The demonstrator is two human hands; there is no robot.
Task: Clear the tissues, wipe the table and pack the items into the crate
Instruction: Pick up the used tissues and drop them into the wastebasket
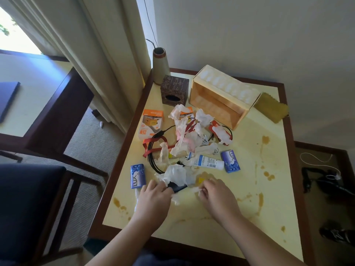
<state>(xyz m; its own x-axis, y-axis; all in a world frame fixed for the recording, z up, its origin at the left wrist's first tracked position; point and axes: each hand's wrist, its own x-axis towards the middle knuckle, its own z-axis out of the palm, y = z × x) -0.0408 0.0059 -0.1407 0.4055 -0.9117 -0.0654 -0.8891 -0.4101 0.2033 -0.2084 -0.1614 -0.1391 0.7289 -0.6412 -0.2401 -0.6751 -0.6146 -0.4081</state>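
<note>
- A dark chair (28, 198) stands at 9 o'clock of the worktop (269, 189).
- 1 blue Lux soap bar (137, 176) lies at the heap's 8 o'clock, just beside the left hand (153, 196).
- The left hand's fingers curl round white tissue, touching a small black object (177, 187); tissue also shows under the palm.
- An orange charger box (152, 123) lies at the heap's 10 o'clock, a dark carved tissue box (175, 90) behind it and a tall vase (161, 65) at the worktop's far left corner.
- Crumpled tissues (184, 139) cover black cable loops (153, 156) and red straps at the centre.
- The right hand (217, 196) has its fingers clenched on a scrap of tissue at 6 o'clock of the heap.
- A white tube (208, 162) lies beside a second Lux bar (230, 161).
- The wooden crate (222, 98) lies on its side at 1 o'clock, a yellow cloth (271, 107) touching its right end.
- Brown spill stains (266, 140) mark the worktop.
</note>
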